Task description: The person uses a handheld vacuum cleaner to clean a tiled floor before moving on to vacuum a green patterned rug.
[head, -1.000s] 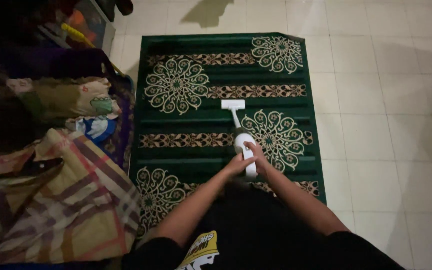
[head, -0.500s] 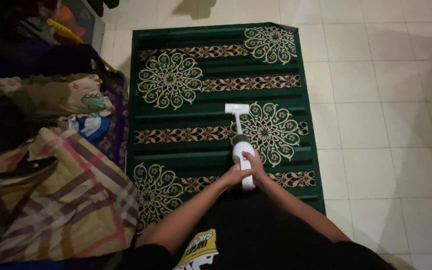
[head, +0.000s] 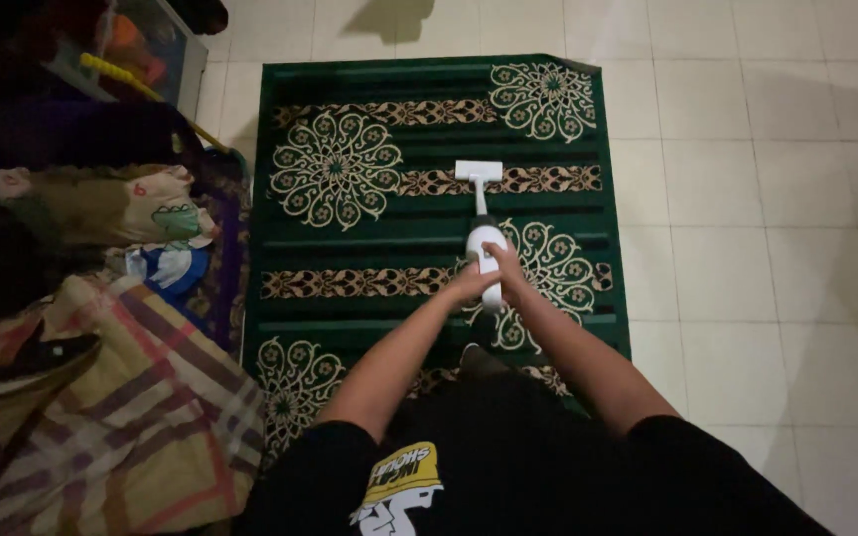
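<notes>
My left hand (head: 469, 286) and right hand (head: 504, 266) clenched the white handheld vacuum (head: 486, 248), hiding its grip. It lay on the green rug (head: 369, 238), long axis running away from me, nozzle pointing far.

One green patterned rug (head: 379, 238) lies on the tiled floor (head: 767, 238), with one white handheld vacuum (head: 486, 248) on it. Two hands hold the vacuum (left hand (head: 469, 286), right hand (head: 505, 266)). One plaid blanket (head: 121, 417) and one printed pillow (head: 101, 203) sit alongside.
</notes>
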